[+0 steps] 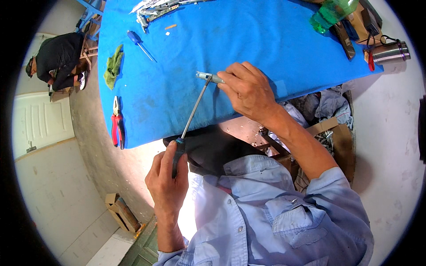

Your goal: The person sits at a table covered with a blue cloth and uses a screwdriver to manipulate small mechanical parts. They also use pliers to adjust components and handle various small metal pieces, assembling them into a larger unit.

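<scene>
Blue cloth (155,102) below. Our right hand (250,91) pinches a part (203,75) jutting leftward; our left hand (167,184) clenches a screwdriver (179,151).

The left hand (167,188) holds a screwdriver (187,125) (dark-handled) against a grey part (203,76).

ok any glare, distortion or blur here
All in the head view: black fisheye corners, the white panelled door looks tilted near the rim, washed-out white glare along the left of the pale blue buttoned shirt, the black-handled metal screwdriver fairly sharp.
</scene>
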### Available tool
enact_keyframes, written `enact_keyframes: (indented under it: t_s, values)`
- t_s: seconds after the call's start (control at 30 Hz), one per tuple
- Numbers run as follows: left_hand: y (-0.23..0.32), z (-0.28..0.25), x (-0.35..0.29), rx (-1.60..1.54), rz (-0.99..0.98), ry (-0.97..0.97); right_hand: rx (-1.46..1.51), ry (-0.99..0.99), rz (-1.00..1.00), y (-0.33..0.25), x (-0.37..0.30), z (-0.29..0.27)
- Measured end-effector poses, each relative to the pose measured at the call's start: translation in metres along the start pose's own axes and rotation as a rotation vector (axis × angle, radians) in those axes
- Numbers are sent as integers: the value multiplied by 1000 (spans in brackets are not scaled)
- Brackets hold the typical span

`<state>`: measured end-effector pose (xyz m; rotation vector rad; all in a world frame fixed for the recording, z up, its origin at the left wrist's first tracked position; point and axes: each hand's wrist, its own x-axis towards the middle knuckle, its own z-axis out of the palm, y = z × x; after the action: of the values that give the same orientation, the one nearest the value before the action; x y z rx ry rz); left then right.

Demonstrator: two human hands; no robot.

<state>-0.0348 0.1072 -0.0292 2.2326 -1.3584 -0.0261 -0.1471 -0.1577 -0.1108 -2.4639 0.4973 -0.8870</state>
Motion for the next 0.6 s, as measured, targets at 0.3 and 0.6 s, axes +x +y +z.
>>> enact_keyframes:
  t_s: [0.3,0.6]
  values:
    - [-2,5,5,74,95,-12,-10,-34,-12,-2,3,-3]
    - [1,-9,18,-211,-133,-52,-4,-23,-4,-2,2,-5]
